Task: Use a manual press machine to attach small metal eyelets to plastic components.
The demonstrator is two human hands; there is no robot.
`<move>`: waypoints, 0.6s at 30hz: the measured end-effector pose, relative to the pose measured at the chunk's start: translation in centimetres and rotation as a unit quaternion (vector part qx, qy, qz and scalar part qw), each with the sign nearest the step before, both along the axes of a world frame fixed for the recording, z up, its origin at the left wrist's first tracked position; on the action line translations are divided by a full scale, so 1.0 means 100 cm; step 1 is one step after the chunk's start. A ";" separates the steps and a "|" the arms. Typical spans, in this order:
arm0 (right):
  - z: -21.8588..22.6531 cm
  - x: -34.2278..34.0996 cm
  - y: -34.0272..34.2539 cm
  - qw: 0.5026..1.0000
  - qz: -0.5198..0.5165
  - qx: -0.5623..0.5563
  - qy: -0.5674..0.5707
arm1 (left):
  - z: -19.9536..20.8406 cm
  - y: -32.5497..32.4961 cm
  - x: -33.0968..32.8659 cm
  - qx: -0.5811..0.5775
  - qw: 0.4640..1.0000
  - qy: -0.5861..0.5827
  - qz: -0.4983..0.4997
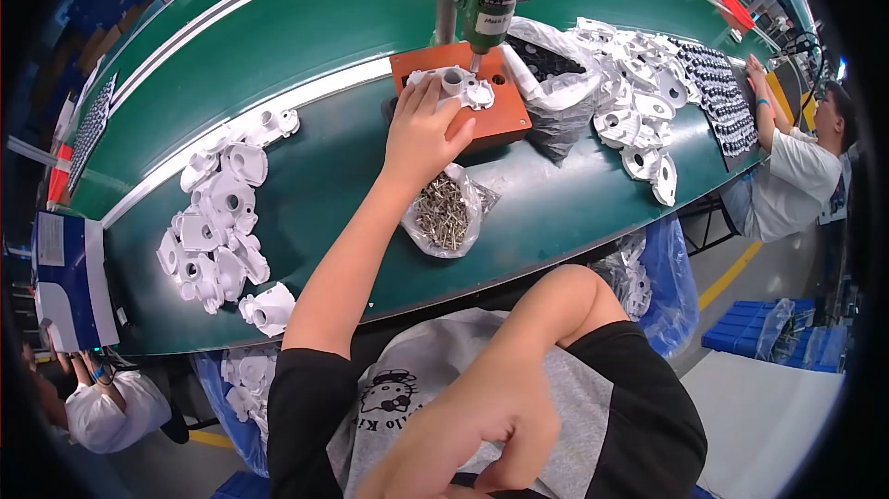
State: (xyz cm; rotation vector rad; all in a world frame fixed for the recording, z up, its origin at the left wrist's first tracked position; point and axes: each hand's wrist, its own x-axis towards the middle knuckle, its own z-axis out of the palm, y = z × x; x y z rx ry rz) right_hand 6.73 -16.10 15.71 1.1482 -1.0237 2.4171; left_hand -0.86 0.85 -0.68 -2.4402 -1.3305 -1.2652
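Note:
My left hand (421, 124) reaches forward to an orange fixture block (500, 124). Its fingers lie over a white plastic part (452, 82) and hold it on the block, with the thumb apart to the right. A round tube stands up from this part. The spindle of a green press (491, 8) points down at the part's right end. Close to my body, my right hand (482, 430) is bent inward at the lower edge. Its thumb is curled, but the other fingertips are out of sight, so what it may hold cannot be seen.
An open bag of metal screws (443, 214) lies before the block. White parts are heaped at left (218, 221) and right (639, 92). A bag of black pieces (546, 64) stands beside the press. Another person (796, 166) works at far right, another (111, 411) at lower left.

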 end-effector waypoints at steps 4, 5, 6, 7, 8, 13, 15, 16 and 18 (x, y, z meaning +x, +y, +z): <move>0.002 0.005 0.011 0.997 -0.051 0.055 0.026 | 0.001 0.000 -0.001 0.002 1.000 0.002 0.005; 0.001 0.007 0.011 0.997 -0.055 0.055 0.024 | 0.001 -0.001 0.000 -0.002 1.000 0.002 0.007; 0.000 0.007 0.011 0.998 -0.040 0.056 0.010 | 0.001 -0.001 -0.001 -0.002 1.000 0.000 0.004; 0.001 0.009 0.010 0.998 -0.028 0.057 -0.004 | 0.000 -0.001 -0.002 -0.005 1.000 0.003 0.008; 0.005 0.012 0.007 0.998 -0.034 0.057 -0.007 | 0.000 -0.001 -0.002 -0.008 1.000 0.007 0.012; 0.003 0.005 0.000 0.998 -0.051 -0.017 0.043 | 0.001 -0.001 0.001 -0.006 1.000 0.006 0.010; -0.004 0.008 0.008 0.999 -0.028 0.005 0.041 | 0.002 -0.001 0.001 -0.007 1.000 0.007 0.012; -0.006 0.010 0.012 0.999 -0.007 0.026 0.038 | 0.002 -0.001 0.002 -0.006 1.000 0.005 0.010; -0.008 0.007 0.014 0.997 -0.027 0.045 0.055 | 0.003 -0.001 0.003 -0.005 1.000 0.007 0.011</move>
